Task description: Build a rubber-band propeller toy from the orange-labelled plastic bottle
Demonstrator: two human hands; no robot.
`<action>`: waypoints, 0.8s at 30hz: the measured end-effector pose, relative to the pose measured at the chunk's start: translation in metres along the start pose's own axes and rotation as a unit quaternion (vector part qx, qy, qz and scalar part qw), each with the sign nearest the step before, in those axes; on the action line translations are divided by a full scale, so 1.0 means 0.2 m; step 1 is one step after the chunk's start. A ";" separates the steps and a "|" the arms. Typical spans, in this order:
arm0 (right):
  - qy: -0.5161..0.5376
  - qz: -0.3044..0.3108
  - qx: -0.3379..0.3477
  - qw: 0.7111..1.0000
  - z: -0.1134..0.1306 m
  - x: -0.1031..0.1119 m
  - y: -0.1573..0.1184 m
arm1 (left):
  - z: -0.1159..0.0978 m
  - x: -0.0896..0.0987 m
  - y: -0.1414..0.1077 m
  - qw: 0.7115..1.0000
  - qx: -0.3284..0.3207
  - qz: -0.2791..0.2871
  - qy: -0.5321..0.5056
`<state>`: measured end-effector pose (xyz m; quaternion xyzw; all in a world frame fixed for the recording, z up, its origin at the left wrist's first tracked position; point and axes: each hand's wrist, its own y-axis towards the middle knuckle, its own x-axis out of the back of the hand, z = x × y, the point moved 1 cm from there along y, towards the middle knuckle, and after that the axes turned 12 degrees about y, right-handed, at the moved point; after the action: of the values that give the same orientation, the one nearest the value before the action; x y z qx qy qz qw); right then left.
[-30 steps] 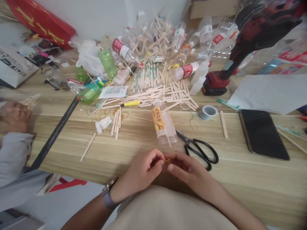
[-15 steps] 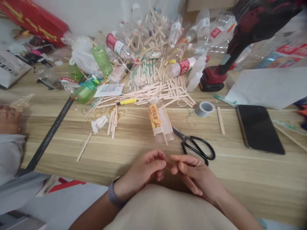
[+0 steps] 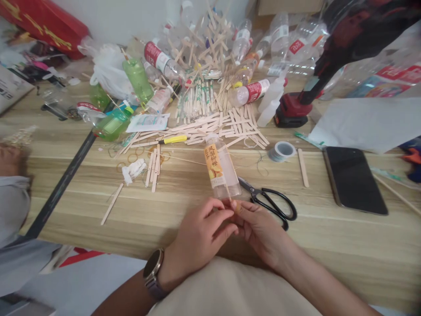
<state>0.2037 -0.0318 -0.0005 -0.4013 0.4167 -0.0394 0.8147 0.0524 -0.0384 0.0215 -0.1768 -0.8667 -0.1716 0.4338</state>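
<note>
A clear plastic bottle [image 3: 232,175] with a yellow fruit-drink label lies in front of me, its base towards me. A thin wooden stick [image 3: 227,191] runs along it and sticks out past the base. At the stick's near end, my right hand [image 3: 258,226] is closed, thumb and fingertips pinched around the tip. My left hand [image 3: 204,230] meets it there, its fingers curled together; what they hold, if anything, is hidden. Black-handled scissors [image 3: 272,202] lie right of the bottle, close to my right hand.
Craft sticks [image 3: 210,125] lie heaped behind the bottle, with a yellow cutter [image 3: 174,139] beside them. To the right are a tape roll [image 3: 282,151], a phone [image 3: 355,180] and a red-black power tool [image 3: 292,109]. Another person's hand [image 3: 9,160] rests at far left.
My hands have moved forward and together, from slightly apart in front of the bottle to the stick's end. My left hand has turned, showing its back and the watch face.
</note>
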 end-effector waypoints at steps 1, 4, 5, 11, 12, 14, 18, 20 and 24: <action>0.004 0.000 0.002 1.000 0.00 0.00 0.00 | 0.00 -0.01 0.01 1.000 -0.005 -0.003 0.013; 0.012 -0.006 0.007 1.000 -0.01 -0.01 0.01 | 0.01 -0.04 0.02 1.000 -0.012 -0.011 0.015; 0.014 -0.007 0.008 1.000 -0.01 -0.02 0.01 | 0.01 -0.05 0.03 1.000 -0.015 -0.013 0.008; 0.013 -0.010 0.008 1.000 0.00 -0.04 0.00 | 0.01 -0.05 0.04 0.998 0.009 0.004 -0.058; 0.011 -0.012 0.009 1.000 0.00 -0.04 0.00 | 0.01 -0.04 0.04 0.996 0.029 0.018 -0.078; 0.011 -0.022 0.018 1.000 0.01 -0.03 0.00 | 0.01 -0.02 0.03 0.991 0.068 0.034 -0.112; 0.027 -0.053 0.042 0.997 0.02 -0.01 0.00 | 0.01 0.02 0.00 0.986 0.120 0.008 -0.112; 0.035 -0.060 0.045 0.997 0.02 -0.01 0.00 | 0.02 0.03 -0.01 0.983 0.153 -0.007 -0.105; 0.043 -0.058 0.056 0.996 0.02 -0.03 -0.01 | 0.04 0.04 -0.02 0.964 0.244 -0.017 -0.107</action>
<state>0.2038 -0.0276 0.0057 -0.3764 0.4245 -0.1269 0.8136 0.0399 -0.0368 0.0236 -0.0677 -0.9265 0.0573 0.3657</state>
